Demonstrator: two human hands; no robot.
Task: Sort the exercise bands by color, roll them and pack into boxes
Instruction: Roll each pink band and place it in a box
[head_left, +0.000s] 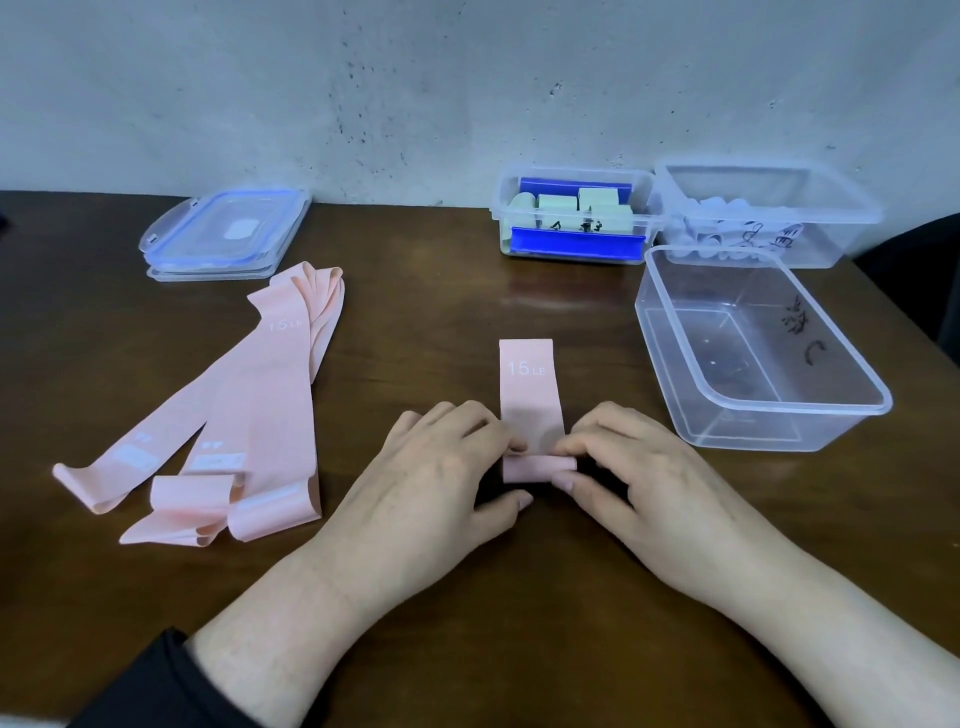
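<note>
From the head camera, the flat pale-pink elastic exercise band (529, 384) lies near the middle of the dark brown wooden worktop (426, 322), its near end turned up into a small roll. The left hand (441, 467) and the right hand (628, 467) both pinch that roll, fingers (563, 464) curled onto its two ends.

The likely trouble is the roll springing open: the elastic is stretchy and the coil is only a turn or so thick, so any easing of the pinch could let it unwind. Uneven pressure from the two hands could also skew the coil into a cone, which would pack badly in the empty clear plastic box (753, 415) by the worktop's right edge.

The band is matte and smooth, printed "15 LB" in white near its far end, and the unrolled length lies straight and flat. A loose heap of matching pink bands (249, 405) waits towards the left edge; how many is hard to tell.
</note>
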